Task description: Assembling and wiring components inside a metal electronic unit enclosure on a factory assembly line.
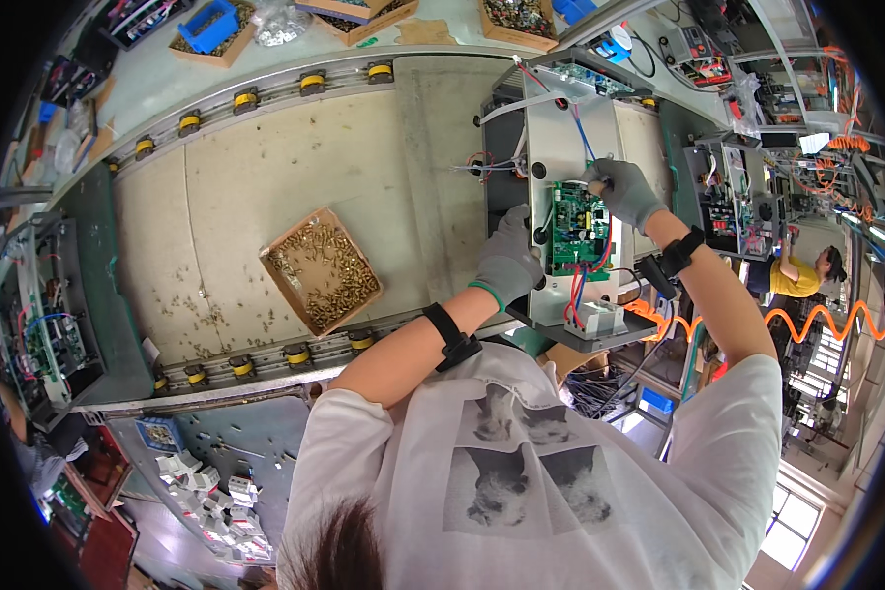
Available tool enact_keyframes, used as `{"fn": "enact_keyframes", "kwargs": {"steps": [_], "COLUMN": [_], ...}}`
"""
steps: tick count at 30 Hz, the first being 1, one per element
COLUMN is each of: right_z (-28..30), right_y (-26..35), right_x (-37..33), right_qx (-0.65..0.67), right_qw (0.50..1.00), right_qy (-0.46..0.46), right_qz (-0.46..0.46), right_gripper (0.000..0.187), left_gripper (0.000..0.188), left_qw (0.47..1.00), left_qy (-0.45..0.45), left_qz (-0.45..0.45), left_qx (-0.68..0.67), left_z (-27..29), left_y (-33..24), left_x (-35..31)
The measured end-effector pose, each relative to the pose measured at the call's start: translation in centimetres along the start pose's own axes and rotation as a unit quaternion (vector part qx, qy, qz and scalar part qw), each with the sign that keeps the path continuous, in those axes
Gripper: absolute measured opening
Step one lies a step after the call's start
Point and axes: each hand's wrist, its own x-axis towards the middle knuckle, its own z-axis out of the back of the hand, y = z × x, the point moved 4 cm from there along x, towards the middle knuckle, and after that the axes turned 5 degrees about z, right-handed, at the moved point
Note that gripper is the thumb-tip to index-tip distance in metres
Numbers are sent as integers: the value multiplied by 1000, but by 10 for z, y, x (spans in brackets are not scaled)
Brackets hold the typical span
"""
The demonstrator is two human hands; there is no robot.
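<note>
Head view: the metal chassis (572, 128) stands on the right of the bench (423, 177), its green circuit board (567, 231) facing up. The gloved left hand (509, 254) lies against its left edge; the right hand (627, 194) curls at the board's far right corner. Neither grip shows whether it is closed on anything. Red and blue wires (577, 300) near the right hand's side could snag under a sleeve or wristband, and stray screws (202, 315) left of the screw box (290, 285) could short the board.
</note>
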Motion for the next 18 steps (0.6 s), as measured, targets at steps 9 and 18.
{"fn": "enact_keyframes", "kwargs": {"steps": [9,18], "right_z": [-5,-1], "right_y": [-19,-30], "right_x": [3,9], "right_qx": [49,53], "right_qw": [997,995], "right_qy": [16,59], "right_qz": [50,67], "right_gripper": [16,15], "left_gripper": [60,58], "left_qw": [1000,1000], "left_qy": [-10,-6], "left_qz": [-12,-6], "left_qx": [10,2], "left_z": [1,0], "left_y": [1,-1], "left_x": [1,1]}}
